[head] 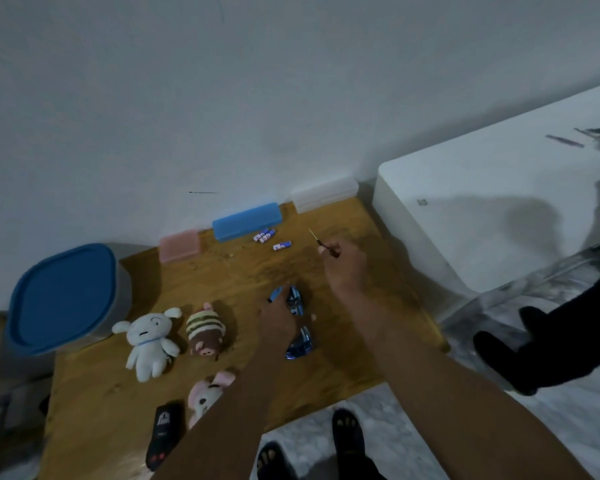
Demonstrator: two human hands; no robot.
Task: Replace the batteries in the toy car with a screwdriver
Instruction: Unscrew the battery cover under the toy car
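A shiny blue toy car [300,327] lies on the wooden table [222,282], right of middle. My left hand [276,322] rests on top of it and grips it. Above the table and behind the car, my right hand [343,263] pinches a thin screwdriver [321,241], whose metal tip points up and away toward the wall. Three small batteries [269,238] with blue and white labels lie loose near the back of the table, left of the screwdriver.
Against the wall stand a blue case [246,221], a pink box [180,244] and a clear box [324,195]. Plush toys [149,341] and a black remote [161,433] lie front left. A blue-lidded bin [61,299] stands left, a white appliance [492,209] right.
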